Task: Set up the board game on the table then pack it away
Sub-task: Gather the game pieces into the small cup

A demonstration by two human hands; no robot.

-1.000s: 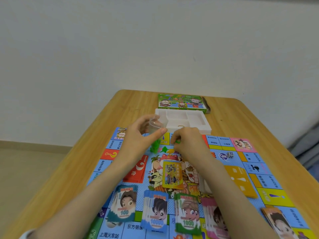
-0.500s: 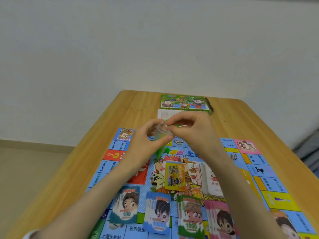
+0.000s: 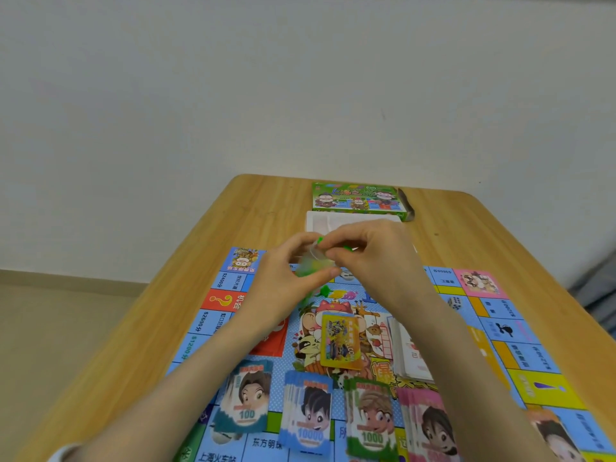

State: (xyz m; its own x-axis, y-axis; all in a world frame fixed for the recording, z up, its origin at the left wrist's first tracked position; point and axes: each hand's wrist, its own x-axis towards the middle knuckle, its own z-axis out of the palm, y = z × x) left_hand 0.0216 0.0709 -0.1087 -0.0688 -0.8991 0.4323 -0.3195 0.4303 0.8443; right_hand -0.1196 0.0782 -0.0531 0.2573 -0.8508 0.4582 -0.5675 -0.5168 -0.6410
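Head view: both hands are together, raised above the far edge of the game board point(image 3: 233, 295). The left hand point(image 3: 293, 278) holds a small clear bag point(image 3: 315, 266) between thumb and fingers; something green shows through it. The right hand point(image 3: 373, 258) touches the mouth of the bag and pinches a green piece point(image 3: 348, 248) there.

One second ago the right hand was low on the board, picking at the green pieces, and the left hand held the bag alone. Since then the right hand has come up to the bag, and the two hands now cover most of the white tray point(image 3: 320, 221), which lies just in front of the game box point(image 3: 358, 198).

I judge from this that the small pieces are going back into the bag, so the packing has begun. It is only at its start. One more green piece point(image 3: 325, 290) lies on the board near the hands. The money stacks, for example the 100 stack point(image 3: 245, 405), are laid out on the near side, and a yellow card point(image 3: 340, 341) and a white card pile point(image 3: 411, 355) lie in the middle.
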